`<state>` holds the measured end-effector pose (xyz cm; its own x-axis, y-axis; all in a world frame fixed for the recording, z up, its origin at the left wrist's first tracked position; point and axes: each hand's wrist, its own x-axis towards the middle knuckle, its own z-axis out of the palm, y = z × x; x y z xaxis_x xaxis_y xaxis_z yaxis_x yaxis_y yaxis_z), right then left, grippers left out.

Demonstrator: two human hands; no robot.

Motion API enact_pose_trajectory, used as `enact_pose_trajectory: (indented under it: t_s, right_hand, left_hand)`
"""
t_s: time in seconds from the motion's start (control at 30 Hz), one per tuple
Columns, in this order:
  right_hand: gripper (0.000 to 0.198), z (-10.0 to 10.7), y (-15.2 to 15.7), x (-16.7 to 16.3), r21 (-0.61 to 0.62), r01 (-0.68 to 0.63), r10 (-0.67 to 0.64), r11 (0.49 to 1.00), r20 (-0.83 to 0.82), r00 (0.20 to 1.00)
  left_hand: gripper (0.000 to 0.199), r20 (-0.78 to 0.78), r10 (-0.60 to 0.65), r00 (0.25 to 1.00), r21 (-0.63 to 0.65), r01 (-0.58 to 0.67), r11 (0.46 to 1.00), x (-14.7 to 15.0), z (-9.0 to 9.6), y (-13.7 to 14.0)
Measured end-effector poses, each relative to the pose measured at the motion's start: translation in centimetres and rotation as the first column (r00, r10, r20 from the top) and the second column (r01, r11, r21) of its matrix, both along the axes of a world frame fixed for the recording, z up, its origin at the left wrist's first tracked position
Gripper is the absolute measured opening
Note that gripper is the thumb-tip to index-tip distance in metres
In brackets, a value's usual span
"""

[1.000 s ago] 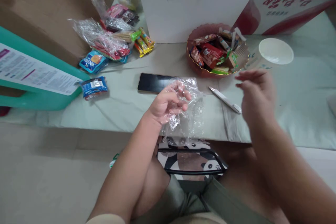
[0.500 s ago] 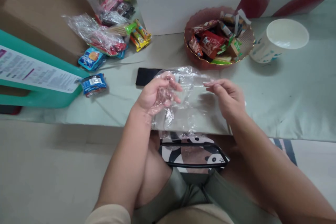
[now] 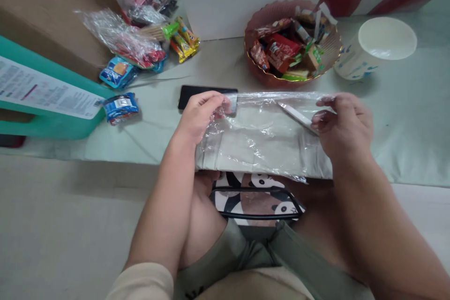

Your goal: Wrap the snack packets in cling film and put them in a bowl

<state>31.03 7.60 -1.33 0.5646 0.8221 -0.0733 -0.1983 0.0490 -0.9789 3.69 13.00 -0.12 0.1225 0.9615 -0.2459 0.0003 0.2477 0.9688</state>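
Observation:
A clear plastic bag (image 3: 260,136) is stretched out wide between my hands, over the table's front edge. My left hand (image 3: 206,112) grips its upper left part, the fingers curled partly behind the film. At the upper right, my right hand (image 3: 344,124) has its fingers closed on the bag's edge. Beneath the clear film, a thin whitish tool (image 3: 297,116) lies near my right fingers; its kind I cannot make out. A black phone (image 3: 188,96) rests on the cloth just behind my left hand.
A pink bowl (image 3: 258,75) of wrapped snacks stands at the back, beside a white paper cup (image 3: 355,63). Several snack packs (image 3: 140,49) are heaped at left. A blue packet (image 3: 121,108) lies near a green container (image 3: 52,129). Below the table edge is a panda-print bin (image 3: 242,201).
My right hand has moved to the right, drawing the bag from a crumpled bunch into a wide, taut sheet. My left hand has closed on its side. The thin tool now shows.

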Motion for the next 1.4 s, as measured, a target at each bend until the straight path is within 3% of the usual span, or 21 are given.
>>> enact_pose_trajectory:
  t_s: [0.13,0.33,0.43,0.6,0.83,1.0,1.07,1.2,1.3,1.4]
  right_hand:
    - [0.014,0.9,0.0,-0.3,-0.067,0.024,-0.027,0.997,-0.046,0.999]
    - [0.026,0.4,-0.8,0.2,-0.082,-0.087,0.103,0.993,0.208,0.973]
    - [0.029,0.0,-0.9,0.5,-0.124,-0.085,0.121,0.989,0.32,0.94]
    - [0.035,-0.2,-0.6,0.5,-0.129,-0.082,0.118,0.988,0.302,0.946]
    - [0.032,-0.3,-0.4,0.3,-0.112,-0.053,0.077,0.992,0.224,0.971]
    - [0.037,-0.4,-0.4,0.3,-0.07,-0.027,0.041,0.997,0.203,0.978]
    - [0.042,-0.3,-0.2,0.3,-0.066,0.002,0.01,0.998,0.195,0.981]
    - [0.043,0.1,0.1,0.5,-0.044,0.047,-0.041,0.998,0.116,0.992]
    - [0.035,0.1,-0.1,0.6,0.105,-0.082,0.085,0.991,-0.022,0.996]
    - [0.034,-0.4,-0.5,0.6,0.117,-0.188,0.18,0.975,0.074,0.981]
  left_hand:
    - [0.009,0.018,0.027,0.999,-0.012,-0.027,1.0,0.5,-0.2,-0.1]
    - [0.012,0.051,0.159,0.986,0.013,-0.16,0.987,0.7,-0.4,0.4]
    - [0.014,0.042,0.166,0.985,0.03,-0.167,0.985,0.8,-0.5,0.6]
    - [0.019,-0.015,0.153,0.988,0.073,-0.152,0.986,0.8,-0.5,0.6]
    - [0.024,-0.01,0.076,0.997,0.058,-0.075,0.995,-0.4,-0.1,0.6]
    - [0.037,0.085,-0.142,0.986,-0.049,0.146,0.988,-0.4,0.6,-0.1]
    - [0.034,0.071,-0.167,0.983,-0.066,0.171,0.983,-0.1,0.6,-0.4]
    - [0.023,-0.006,0.014,1.0,0.021,-0.014,1.0,0.4,-0.2,-0.1]
    - [0.019,-0.045,0.102,0.994,0.076,-0.098,0.992,0.5,-0.7,0.4]
    - [0.019,-0.055,0.148,0.988,0.092,-0.142,0.986,0.4,-0.7,0.5]
